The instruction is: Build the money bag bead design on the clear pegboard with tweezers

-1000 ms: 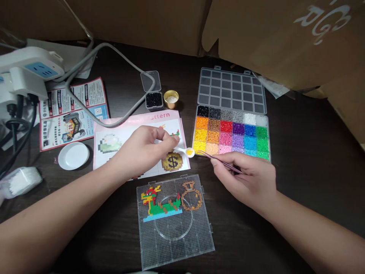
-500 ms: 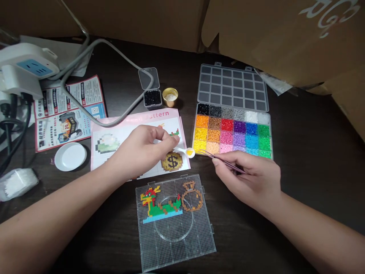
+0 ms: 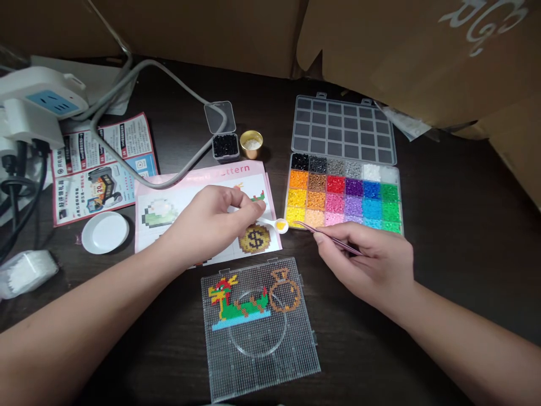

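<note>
My left hand (image 3: pixel 226 211) is closed round the handle of a small white spoon (image 3: pixel 269 221), held over the pattern sheet (image 3: pixel 203 248). Yellow beads (image 3: pixel 280 225) lie in its bowl. Between the fingers of my right hand (image 3: pixel 367 254) is a pair of tweezers (image 3: pixel 333 239), tips pointing left at the front edge of the bead box (image 3: pixel 344 194), close to the spoon. Whether the tips hold a bead is too small to tell. Below both hands lies a clear pegboard (image 3: pixel 262 361) bearing a bead dragon (image 3: pixel 243 307) and a brown ring-shaped outline (image 3: pixel 285 288).
Behind the sheet stand a small box of black beads (image 3: pixel 225 146) and a gold cup (image 3: pixel 251 145). A grey cable (image 3: pixel 169 70) loops from the power strip (image 3: pixel 46 98). At left are a white dish (image 3: pixel 105 232), a printed leaflet (image 3: pixel 103 169) and a bag of white beads (image 3: pixel 29 272).
The tweezers' tips have come closer together, and my right hand has shifted slightly left. My left hand and the spoon stay almost in place.
</note>
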